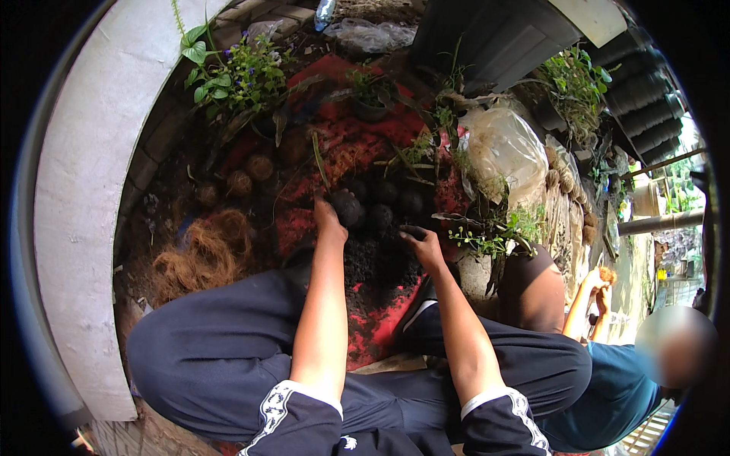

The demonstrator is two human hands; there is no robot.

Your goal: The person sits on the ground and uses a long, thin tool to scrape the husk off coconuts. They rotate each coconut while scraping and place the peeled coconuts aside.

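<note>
My left hand is closed around a round, dark soil ball above the red sheet. Several similar dark balls sit in a cluster just beyond it. To the right, my right hand hovers at the edge of a heap of loose black soil, its fingertips darkened. Whether those fingers pinch any soil is hard to see. Beneath everything lies a soil-smeared red sheet.
Brown fibre balls and a tangle of coconut fibre lie left. Potted plants, a clear plastic bag and a black bin stand beyond. At right, another person holds a tuft of fibre.
</note>
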